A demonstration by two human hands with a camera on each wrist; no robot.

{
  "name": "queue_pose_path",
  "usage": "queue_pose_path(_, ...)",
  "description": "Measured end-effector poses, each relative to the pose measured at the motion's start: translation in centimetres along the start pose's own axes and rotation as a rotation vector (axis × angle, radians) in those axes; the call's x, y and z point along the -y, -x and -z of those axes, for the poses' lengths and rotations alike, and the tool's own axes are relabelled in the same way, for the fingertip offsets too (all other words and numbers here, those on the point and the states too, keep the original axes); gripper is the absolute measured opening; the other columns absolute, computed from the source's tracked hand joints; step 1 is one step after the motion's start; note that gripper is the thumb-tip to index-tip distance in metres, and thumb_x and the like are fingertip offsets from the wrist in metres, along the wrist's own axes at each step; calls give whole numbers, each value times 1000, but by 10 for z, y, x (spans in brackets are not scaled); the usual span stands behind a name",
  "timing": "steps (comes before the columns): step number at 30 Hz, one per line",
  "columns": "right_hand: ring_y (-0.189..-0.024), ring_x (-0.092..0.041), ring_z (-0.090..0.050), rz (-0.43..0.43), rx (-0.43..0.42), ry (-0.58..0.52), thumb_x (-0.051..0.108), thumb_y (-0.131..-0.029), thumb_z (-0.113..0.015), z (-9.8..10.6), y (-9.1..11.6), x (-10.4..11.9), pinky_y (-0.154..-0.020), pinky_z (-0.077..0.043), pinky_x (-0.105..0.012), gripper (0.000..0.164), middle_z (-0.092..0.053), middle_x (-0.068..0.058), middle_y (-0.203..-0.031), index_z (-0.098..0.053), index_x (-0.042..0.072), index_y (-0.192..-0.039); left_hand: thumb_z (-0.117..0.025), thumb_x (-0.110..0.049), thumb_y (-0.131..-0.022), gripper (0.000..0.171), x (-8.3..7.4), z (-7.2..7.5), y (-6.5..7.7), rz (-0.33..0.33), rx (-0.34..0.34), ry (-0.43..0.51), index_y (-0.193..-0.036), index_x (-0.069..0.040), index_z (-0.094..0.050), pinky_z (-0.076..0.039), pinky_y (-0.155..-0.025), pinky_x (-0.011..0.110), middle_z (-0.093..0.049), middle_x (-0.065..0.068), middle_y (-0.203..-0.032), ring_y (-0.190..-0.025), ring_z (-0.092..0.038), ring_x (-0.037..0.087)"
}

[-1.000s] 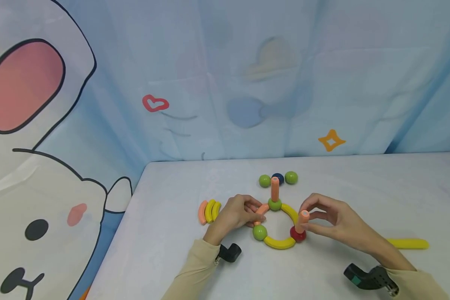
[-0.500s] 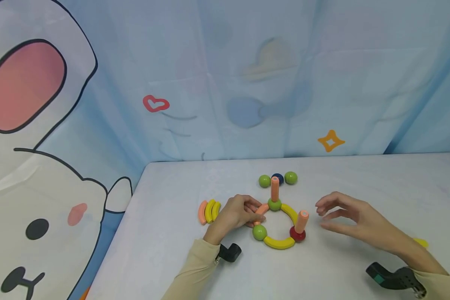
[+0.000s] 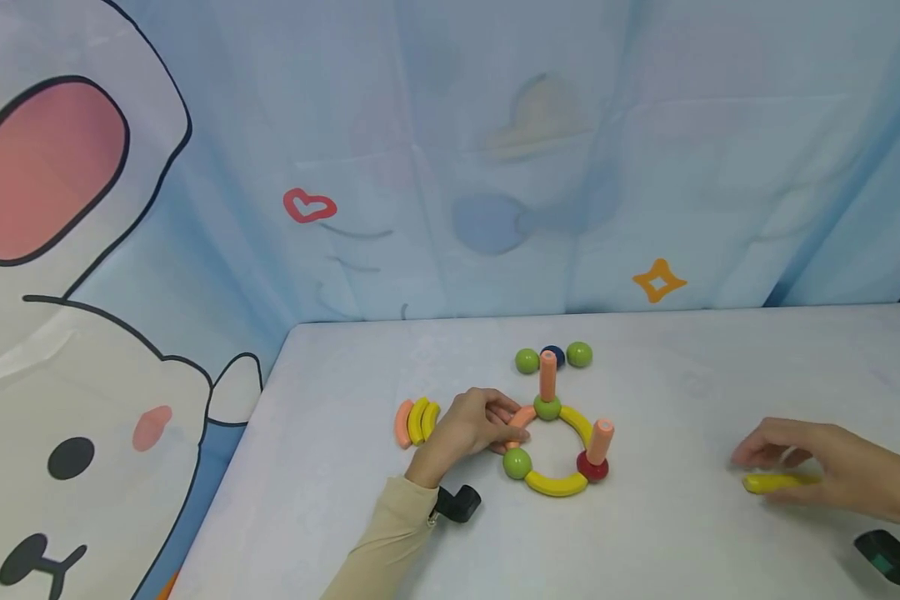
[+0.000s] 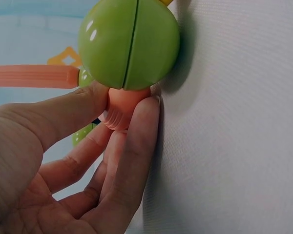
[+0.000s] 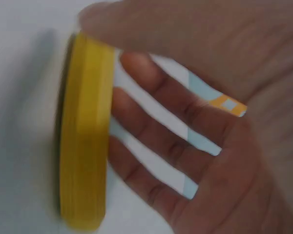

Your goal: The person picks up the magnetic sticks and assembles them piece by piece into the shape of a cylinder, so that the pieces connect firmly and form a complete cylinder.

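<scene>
One unchanged pinch, left hand [image 3: 472,425] on peach arc [image 3: 522,416]; right hand [image 3: 828,460] newly around yellow stick [image 3: 776,483], its hold unclear.

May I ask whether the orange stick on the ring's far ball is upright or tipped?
Upright: the orange stick rises from the green ball in the head view; in the left wrist view it points away from the table.

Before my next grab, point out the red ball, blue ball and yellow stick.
Red ball [image 3: 593,472]: head view, lower half.
Blue ball [image 3: 560,358]: head view, uncovered right side.
Yellow stick [image 5: 86,134]: right wrist view, middle.
</scene>
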State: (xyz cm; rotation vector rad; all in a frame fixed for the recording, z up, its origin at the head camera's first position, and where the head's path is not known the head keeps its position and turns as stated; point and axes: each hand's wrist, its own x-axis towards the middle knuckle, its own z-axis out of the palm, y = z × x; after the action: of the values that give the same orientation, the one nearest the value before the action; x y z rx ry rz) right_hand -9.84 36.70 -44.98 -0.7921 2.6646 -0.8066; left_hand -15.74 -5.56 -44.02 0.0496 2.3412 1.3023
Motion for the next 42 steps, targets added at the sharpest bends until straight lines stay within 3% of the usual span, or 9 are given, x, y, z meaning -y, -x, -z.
queue_pose_path(3, -80, 7, -54, -97, 79, 7, 2, -77, -90, 1, 2, -4, -69, -54, -19, 38, -69, 15, -98, -68, 13, -105, -90, -8, -83, 34, 1, 1, 1, 0, -1, 11, -113, -6, -74, -59, -60, 23, -64, 3, -85, -62, -66, 10)
queue_pose_path(8, -78, 7, -51, -154, 79, 47, -2, -75, -89, -3, 3, -8, -70, -57, -21, 34, -68, 10, -95, -71, 14, -100, -89, -8, -83, 33, 2, 1, 1, 2, 6, 39, -112, -5, -74, -59, -60, 24, -64, 3, -85, -62, -66, 10)
queue_pose_path(13, -79, 8, -53, -186, 22, 99, 1, -77, -89, -5, -4, 1, -69, -59, -25, 30, -69, 6, -98, -73, 12, -100, -90, -9, -83, 33, 2, 2, 0, 6, 10, 35, -112, -6, -74, -59, -61, 24, -64, 3, -86, -63, -67, 10)
queue_pose_path(17, -78, 5, -57, -166, -80, 108, 2, -77, -90, -6, -15, 21, -67, -57, -23, 33, -69, 7, -98, -72, 12, -103, -90, -10, -83, 33, 2, 2, 0, 1, 8, 10, -112, -6, -74, -59, -61, 23, -65, 2, -86, -64, -66, 10)
queue_pose_path(21, -81, 3, -61, -67, -226, 110, 3, -75, -92, -3, -35, 52, -68, -58, -23, 37, -68, 10, -98, -73, 14, -104, -89, -9, -84, 33, 3, 2, 0, 1, 12, 29, -112, -6, -74, -59, -61, 24, -65, 3, -86, -63, -66, 10)
queue_pose_path(26, -86, 2, -63, 144, -431, 140, 1, -72, -94, 8, -66, 100, -73, -58, -21, 45, -65, 17, -100, -73, 21, -107, -89, -8, -84, 33, 3, 1, 1, -1, 14, 45, -113, -5, -74, -59, -61, 24, -64, 4, -86, -62, -66, 11)
queue_pose_path(30, -92, -1, -66, 281, -538, 74, -3, -71, -93, 22, -88, 143, -82, -54, -13, 51, -68, 14, -106, -73, 20, -112, -90, -10, -84, 33, 4, 0, 0, -6, 13, 21, -112, -6, -74, -59, -61, 23, -65, 2, -86, -63, -66, 10)
queue_pose_path(36, -100, -5, -67, 379, -585, -177, -11, -78, -86, 22, -112, 199, -92, -53, -15, 47, -69, 8, -110, -72, 13, -115, -90, -12, -84, 33, 4, 1, 0, -20, 15, -4, -113, -6, -74, -59, -62, 24, -66, 2, -87, -65, -67, 11)
queue_pose_path(42, -98, -12, -68, 471, -549, -341, -16, -81, -81, -10, -126, 228, -89, -59, -27, 44, -67, 3, -110, -69, 10, -115, -88, -14, -87, 25, 5, 3, 1, -47, 30, -17, -104, -6, -72, -59, -64, 25, -68, 2, -82, -65, -69, 13)
